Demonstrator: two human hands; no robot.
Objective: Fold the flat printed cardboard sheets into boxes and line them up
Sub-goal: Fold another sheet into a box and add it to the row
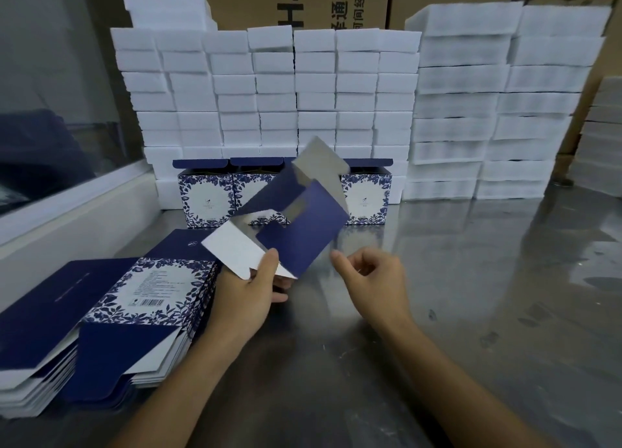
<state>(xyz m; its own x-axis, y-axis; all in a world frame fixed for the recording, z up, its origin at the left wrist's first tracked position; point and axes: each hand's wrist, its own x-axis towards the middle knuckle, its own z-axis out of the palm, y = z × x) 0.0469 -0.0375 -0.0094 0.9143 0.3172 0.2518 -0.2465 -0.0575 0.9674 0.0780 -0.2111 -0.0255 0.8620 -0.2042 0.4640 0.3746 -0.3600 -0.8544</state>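
Note:
My left hand [250,291] pinches the lower corner of a half-opened blue and white cardboard sheet [296,225], which tilts up above the table with its flaps spread. My right hand [368,279] hovers just right of the sheet, fingers loosely curled, holding nothing. A stack of flat printed sheets [111,316] lies at the left beside my left forearm. A row of folded boxes [207,195] with blue leaf print stands at the back, their lids up; the held sheet hides the middle of the row.
White foam blocks [269,87] are piled in a wall behind the boxes, with taller piles [498,104] at the right. Brown cartons stand behind them. A white ledge [67,225] and glass pane border the steel table [471,296] on the left.

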